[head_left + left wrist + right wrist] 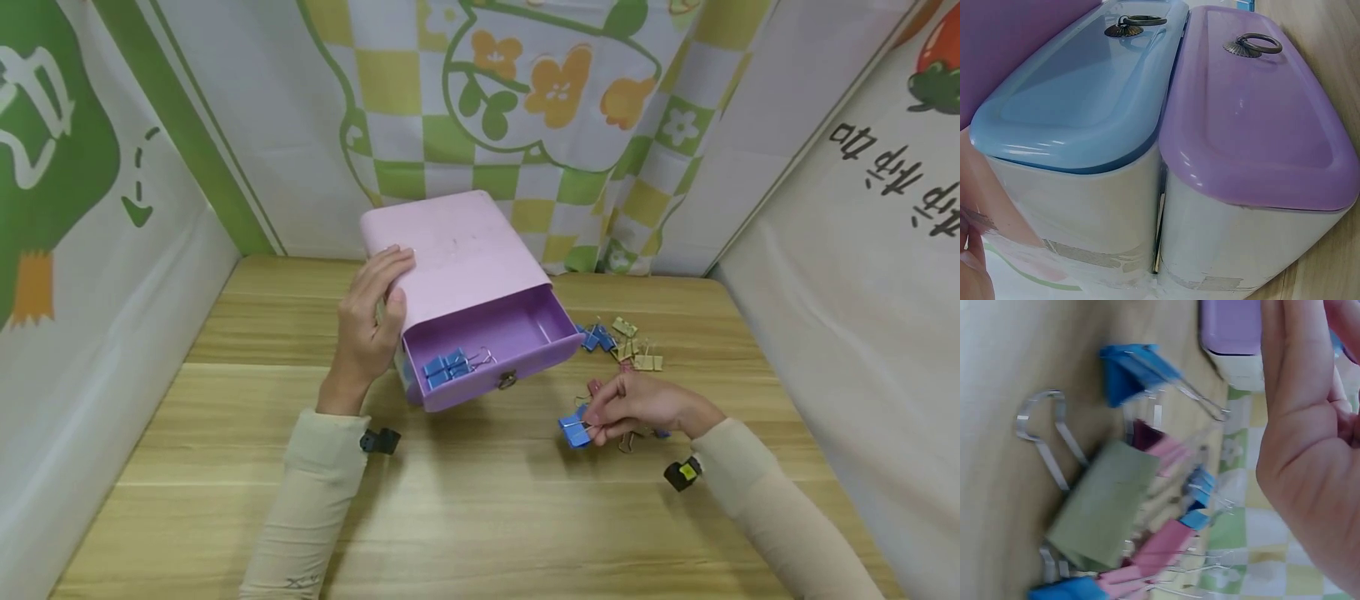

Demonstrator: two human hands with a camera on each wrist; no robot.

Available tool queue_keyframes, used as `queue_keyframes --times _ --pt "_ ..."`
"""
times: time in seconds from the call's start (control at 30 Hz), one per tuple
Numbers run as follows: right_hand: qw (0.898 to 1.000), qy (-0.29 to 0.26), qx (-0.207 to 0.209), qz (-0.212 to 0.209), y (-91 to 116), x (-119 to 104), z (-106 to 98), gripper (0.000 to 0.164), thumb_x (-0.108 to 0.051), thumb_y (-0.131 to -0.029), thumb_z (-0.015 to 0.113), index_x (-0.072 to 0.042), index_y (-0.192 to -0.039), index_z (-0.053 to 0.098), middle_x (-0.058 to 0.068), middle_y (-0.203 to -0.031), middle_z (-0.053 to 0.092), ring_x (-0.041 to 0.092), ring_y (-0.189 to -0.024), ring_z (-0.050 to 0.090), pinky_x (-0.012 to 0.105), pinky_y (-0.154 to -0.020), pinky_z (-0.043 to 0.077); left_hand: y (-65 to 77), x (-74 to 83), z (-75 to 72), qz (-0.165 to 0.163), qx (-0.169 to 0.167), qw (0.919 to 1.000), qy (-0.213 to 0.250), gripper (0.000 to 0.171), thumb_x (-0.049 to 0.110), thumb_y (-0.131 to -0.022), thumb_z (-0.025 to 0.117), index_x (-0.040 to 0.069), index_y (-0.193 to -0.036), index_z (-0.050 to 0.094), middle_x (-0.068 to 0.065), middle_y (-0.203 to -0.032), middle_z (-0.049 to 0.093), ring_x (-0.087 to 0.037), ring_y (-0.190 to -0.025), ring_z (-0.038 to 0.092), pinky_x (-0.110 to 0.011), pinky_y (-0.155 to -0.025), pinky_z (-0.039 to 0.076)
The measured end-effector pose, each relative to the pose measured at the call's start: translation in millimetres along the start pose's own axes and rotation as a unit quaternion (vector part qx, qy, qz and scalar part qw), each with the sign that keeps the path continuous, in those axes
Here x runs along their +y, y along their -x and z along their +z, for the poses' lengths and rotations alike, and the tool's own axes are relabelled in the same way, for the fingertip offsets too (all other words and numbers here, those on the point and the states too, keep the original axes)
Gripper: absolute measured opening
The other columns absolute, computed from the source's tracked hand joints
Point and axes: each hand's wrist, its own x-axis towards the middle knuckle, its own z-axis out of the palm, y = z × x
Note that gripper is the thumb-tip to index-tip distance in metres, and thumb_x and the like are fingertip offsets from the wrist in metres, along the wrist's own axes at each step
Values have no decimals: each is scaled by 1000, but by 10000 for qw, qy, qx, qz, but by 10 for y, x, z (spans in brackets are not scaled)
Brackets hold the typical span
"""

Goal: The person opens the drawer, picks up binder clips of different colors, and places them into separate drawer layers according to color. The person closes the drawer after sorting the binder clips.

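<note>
A pink-topped storage box (465,250) stands tilted to the view, its purple top drawer (495,337) pulled out. Blue binder clips (446,367) lie in the drawer's left front corner. My left hand (371,317) rests against the box's left edge, fingers and thumb on the top. Right of the drawer, my right hand (637,404) pinches a blue binder clip (576,429) by its wire handle, low above the table. Beneath and around that hand lie more clips, among them a green one (1107,503) and a pink one (1163,550) in the right wrist view.
Blue and yellowish binder clips (626,350) are scattered on the wooden table (465,517) right of the box. The left wrist view shows a blue drawer front (1085,94) and a purple drawer front (1260,119), both pushed in, with ring pulls. Behind the box hangs a checked curtain (450,183).
</note>
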Motion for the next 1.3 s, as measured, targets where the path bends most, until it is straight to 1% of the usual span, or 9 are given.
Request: queue_keyframes --times 0.13,0.27,0.37,0.5,0.7,0.8,1.03,1.2,1.3 --pt "9994 -273 -39 -216 42 -119 -98 24 -6 -101 64 7 -117 75 8 -97 82 12 -87 80 32 -89 66 -1 -8 -3 17 13 10000 -15 46 21 -99 45 4 -133 71 -13 -143 69 -31 -145 55 -44 -130 38" --pt "9985 -261 46 -489 108 -274 -202 21 -8 -103 61 -5 -113 79 2 -95 82 6 -81 78 19 -69 65 -2 -7 -8 21 9 10000 -29 46 22 -99 45 4 -133 71 -13 -143 69 -31 -145 55 -44 -130 38" --pt "9968 -299 75 -732 167 -402 -273 23 -6 -104 59 -10 -109 81 0 -93 82 4 -80 77 17 -66 64 -2 -4 -8 29 -6 10000 -38 47 23 -99 45 4 -133 71 -13 -143 69 -31 -145 55 -44 -129 39" --pt "9927 -556 157 -1059 265 -607 -351 26 -1 -104 57 -9 -107 81 2 -95 81 8 -85 78 22 -82 66 -4 -1 -6 60 1 10000 -33 47 22 -99 45 3 -133 71 -14 -143 69 -31 -144 56 -44 -129 39" --pt "9809 -983 243 -1662 437 -944 -481 30 5 -104 54 -5 -108 81 6 -97 82 13 -87 80 25 -84 66 -14 4 5 46 -10 10000 -22 47 22 -99 44 3 -133 70 -14 -143 69 -31 -145 55 -44 -129 39" --pt "9766 -962 269 -1906 475 -1112 -537 31 6 -105 51 -4 -109 81 7 -97 83 14 -88 81 25 -85 66 -18 10 2 39 5 10000 -19 47 22 -99 44 3 -133 70 -14 -143 69 -31 -145 55 -44 -129 39" --pt "9812 -518 661 -1736 416 -1468 -518 27 1 -105 55 -5 -106 82 6 -97 82 14 -87 80 28 -89 67 -9 6 -2 42 -2 10000 -22 47 21 -99 44 3 -133 70 -13 -143 69 -31 -145 55 -44 -129 39" --pt "9858 236 874 -1413 277 -1682 -389 19 -8 -104 63 -3 -110 80 6 -98 82 15 -90 79 32 -92 67 3 6 -7 50 -1 10000 -9 47 21 -99 44 3 -133 71 -14 -143 69 -32 -145 55 -44 -129 39" --pt "9861 680 968 -1169 168 -1781 -279 21 -12 -102 68 0 -113 79 8 -99 82 18 -93 80 35 -93 67 2 5 -7 47 -3 10000 9 47 21 -99 45 3 -133 71 -13 -143 69 -31 -145 55 -44 -129 39"
